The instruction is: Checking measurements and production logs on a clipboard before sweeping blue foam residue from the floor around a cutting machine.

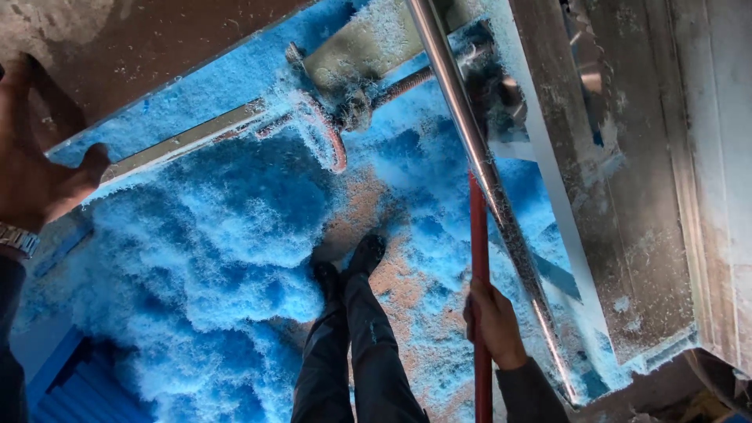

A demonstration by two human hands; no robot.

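Observation:
My right hand (493, 323) is closed around a red pole (479, 243) that stands nearly upright beside a long shiny metal bar (470, 133). My left hand (35, 168) rests on the edge of a dusty brown board (149, 47) at the upper left, fingers over its top and thumb below. A metal watch sits on that wrist. My legs in dark trousers and black shoes (356, 262) stand in a deep layer of blue shavings (204, 235) on the floor.
A machine frame with a grey rail (188, 141), a threaded rod (399, 84) and a curved rusty part (329, 137) lies half-buried in shavings. A large dust-covered machine body (627, 172) fills the right side. Brownish sawdust shows around my feet.

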